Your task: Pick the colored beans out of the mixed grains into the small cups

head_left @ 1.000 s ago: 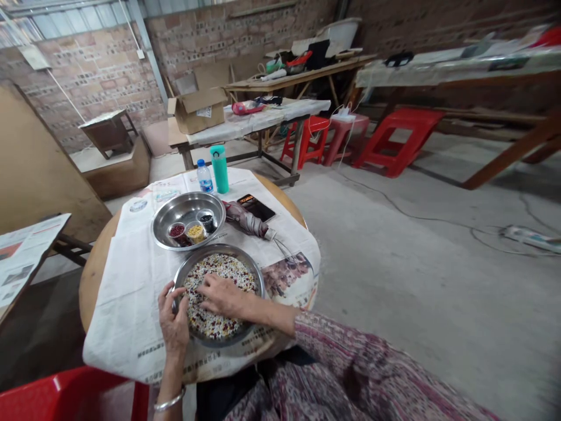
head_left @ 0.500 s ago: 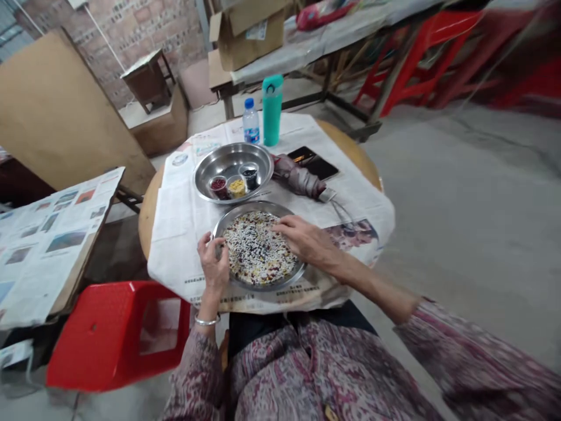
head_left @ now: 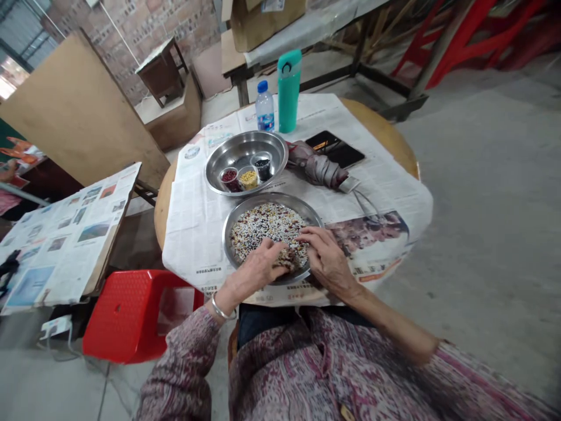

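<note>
A round steel tray holds a spread layer of white grains mixed with dark, red and yellow beans. Over its near side reaches my left hand, a silver bangle at the wrist, fingers and thumb curled around some of the mixed grains. My right hand is at the tray's right edge, fingers apart and bent over the rim, their tips by the grains; nothing shows in its grasp. Behind the tray, a deeper steel basin contains plastic cups of red beans, yellow beans and black beans.
Newspaper covers the round table. Beyond the basin stand a water bottle and a teal flask. A folded umbrella and a dark tablet lie to the right. A red stool is at the left.
My left hand has left the tray's left rim and moved right, into the grains at the near side. My right hand has shifted from over the grains to the right edge. The view has tilted.
</note>
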The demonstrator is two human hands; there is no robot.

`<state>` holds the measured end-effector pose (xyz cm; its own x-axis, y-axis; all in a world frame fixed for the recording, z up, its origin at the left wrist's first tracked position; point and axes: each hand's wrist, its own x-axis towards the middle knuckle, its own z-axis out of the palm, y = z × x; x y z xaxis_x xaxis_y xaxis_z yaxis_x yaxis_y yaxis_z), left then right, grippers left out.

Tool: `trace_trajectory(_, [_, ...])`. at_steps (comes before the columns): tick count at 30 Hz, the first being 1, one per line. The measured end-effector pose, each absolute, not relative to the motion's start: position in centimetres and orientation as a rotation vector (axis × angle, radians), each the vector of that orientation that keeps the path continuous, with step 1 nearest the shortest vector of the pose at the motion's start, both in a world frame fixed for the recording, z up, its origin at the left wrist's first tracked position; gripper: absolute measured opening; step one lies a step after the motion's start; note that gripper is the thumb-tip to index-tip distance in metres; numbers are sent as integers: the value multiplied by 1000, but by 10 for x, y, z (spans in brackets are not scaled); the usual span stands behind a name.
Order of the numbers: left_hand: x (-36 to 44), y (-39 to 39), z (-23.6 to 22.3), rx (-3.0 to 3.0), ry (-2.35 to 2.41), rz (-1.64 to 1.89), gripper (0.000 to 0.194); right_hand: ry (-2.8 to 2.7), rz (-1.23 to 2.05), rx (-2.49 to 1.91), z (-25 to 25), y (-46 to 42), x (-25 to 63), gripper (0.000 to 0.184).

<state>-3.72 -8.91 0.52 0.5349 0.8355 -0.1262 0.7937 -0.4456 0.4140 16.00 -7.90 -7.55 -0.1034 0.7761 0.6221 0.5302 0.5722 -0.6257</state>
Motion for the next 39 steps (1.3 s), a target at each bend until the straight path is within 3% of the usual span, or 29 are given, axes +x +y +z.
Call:
trace_trajectory(7, [-1,-43,-5,2662,1183,69,26,-1703,309,-1095,-76,-83,159,50])
trace_trajectory(13, [-28,-18,7,2606,1810,118,19,-1711,303,-1089,-71,-84,158,50])
trace_trajectory(15, [-40,-21,8,2528,1964,176,25,-1706,305,-1090,-71,-84,157,50])
trace_trajectory(18, [-50,-31,3,2398,2048,205,51,-1700,307,-1100,-71,-84,156,51])
trace_trajectory(20, [-50,-37,-2,2301,1997,242,52,-1704,311,-1100,-72,-84,156,50])
trace_trajectory(25, [-29,-47,-12,2206,1611,383,17,-1708,324,-1094,-72,-84,157,51])
trace_trajectory(32, [-2,-43,-12,2345,1177,594,26,-1660,361,-1104,-72,-85,156,54])
trace_trajectory(39, [-7,0,-1,2739,1308,148,31,-1664,353,-1102,-70,-85,155,60])
